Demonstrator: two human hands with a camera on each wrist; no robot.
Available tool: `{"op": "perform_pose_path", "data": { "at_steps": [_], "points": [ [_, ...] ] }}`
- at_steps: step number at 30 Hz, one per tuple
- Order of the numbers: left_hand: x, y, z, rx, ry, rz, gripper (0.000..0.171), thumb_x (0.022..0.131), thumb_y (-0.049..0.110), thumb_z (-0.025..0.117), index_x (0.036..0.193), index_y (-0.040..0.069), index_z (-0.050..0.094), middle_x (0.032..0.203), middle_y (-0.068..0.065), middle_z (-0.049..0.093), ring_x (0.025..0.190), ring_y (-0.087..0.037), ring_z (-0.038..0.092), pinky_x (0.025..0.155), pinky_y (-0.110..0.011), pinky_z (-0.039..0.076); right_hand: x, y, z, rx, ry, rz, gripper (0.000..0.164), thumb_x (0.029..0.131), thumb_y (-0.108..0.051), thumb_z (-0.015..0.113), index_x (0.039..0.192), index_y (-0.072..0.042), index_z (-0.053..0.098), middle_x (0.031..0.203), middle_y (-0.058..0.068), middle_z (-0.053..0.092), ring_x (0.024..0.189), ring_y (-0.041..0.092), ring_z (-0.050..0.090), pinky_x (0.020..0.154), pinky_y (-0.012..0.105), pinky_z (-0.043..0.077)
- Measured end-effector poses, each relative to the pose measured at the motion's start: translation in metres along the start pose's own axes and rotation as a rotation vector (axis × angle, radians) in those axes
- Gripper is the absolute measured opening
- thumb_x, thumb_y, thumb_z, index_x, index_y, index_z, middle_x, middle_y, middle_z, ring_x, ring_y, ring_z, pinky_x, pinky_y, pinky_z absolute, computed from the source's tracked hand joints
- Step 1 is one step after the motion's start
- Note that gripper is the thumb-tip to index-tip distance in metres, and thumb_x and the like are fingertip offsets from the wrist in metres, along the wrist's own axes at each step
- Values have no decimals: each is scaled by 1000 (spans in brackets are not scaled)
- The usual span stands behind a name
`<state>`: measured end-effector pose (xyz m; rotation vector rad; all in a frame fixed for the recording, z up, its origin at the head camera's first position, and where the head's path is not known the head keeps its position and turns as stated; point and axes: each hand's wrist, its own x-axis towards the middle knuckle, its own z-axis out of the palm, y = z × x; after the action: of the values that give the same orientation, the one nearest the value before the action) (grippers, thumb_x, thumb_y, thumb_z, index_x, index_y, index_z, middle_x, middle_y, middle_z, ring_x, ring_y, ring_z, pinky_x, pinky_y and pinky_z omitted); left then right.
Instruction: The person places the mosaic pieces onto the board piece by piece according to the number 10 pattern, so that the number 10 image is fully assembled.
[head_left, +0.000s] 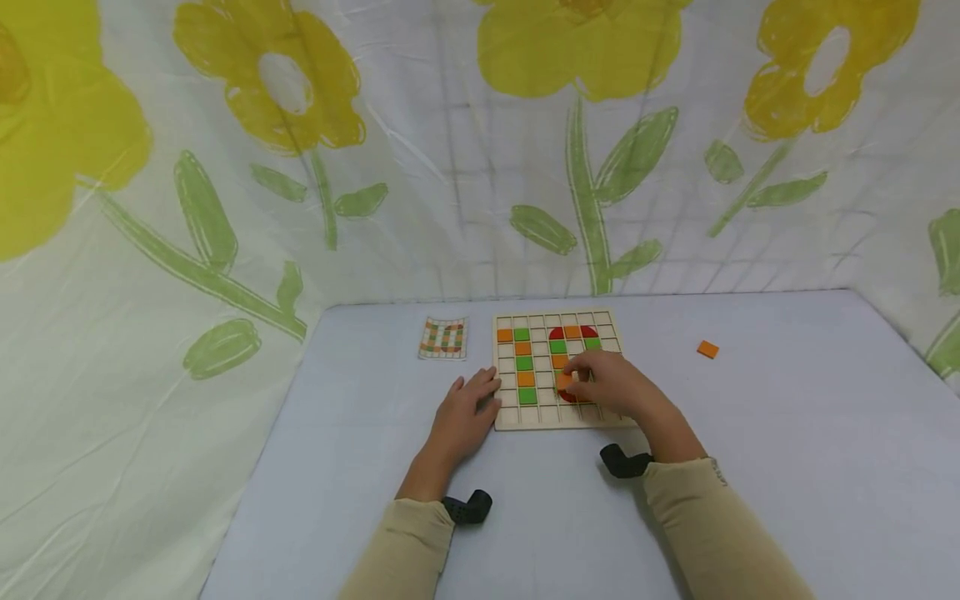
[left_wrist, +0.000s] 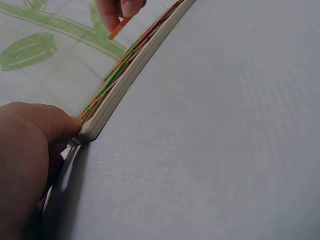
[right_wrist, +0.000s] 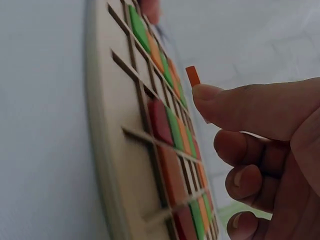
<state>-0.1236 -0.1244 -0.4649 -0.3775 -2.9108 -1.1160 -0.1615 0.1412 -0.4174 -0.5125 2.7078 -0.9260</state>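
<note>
A wooden grid board (head_left: 549,414) lies on the table with green, orange and red pieces set in some of its squares. My right hand (head_left: 618,385) is above the board's right half. Between thumb and finger it pinches an orange square tile (right_wrist: 192,76), held tilted and apart from the board in the right wrist view. My left hand (head_left: 461,417) rests at the board's left edge, fingers fairly straight and the thumb (left_wrist: 62,122) touching the near corner. Red rounded pieces (head_left: 557,333) sit among the tiles on the right; my right hand hides some squares there.
A small printed card (head_left: 442,338) with a coloured grid pattern lies left of the board. One loose orange tile (head_left: 708,349) lies to the right on the white table (head_left: 787,467). A flower-printed cloth (head_left: 450,183) hangs behind the table.
</note>
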Motion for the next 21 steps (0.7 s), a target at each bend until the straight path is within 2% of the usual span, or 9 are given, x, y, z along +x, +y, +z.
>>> {"op": "perform_pose_path", "data": {
  "at_steps": [5, 10, 21],
  "points": [
    [-1, 0, 0, -10, 2, 3, 40, 98, 23, 60, 137, 11, 59, 151, 4, 46, 143, -16, 39, 125, -41, 20, 5, -11, 15, -69, -16, -41, 23, 88, -20, 73, 109, -9, 73, 82, -2, 60, 78, 16, 51, 69, 29, 44],
    [-1, 1, 0, -8, 2, 6, 41, 99, 24, 59, 137, 11, 59, 151, 4, 46, 144, -16, 38, 125, -41, 20, 6, -15, 24, -98, -24, -16, 21, 90, -19, 72, 108, -9, 72, 80, -1, 56, 74, 16, 50, 65, 29, 41],
    [0, 0, 0, -10, 4, 7, 41, 99, 24, 59, 137, 11, 59, 151, 4, 46, 143, -16, 39, 125, -42, 20, 7, -20, 27, -109, -18, -7, 22, 88, -19, 73, 107, -9, 72, 77, 0, 54, 73, 16, 49, 63, 29, 39]
  ]
}}
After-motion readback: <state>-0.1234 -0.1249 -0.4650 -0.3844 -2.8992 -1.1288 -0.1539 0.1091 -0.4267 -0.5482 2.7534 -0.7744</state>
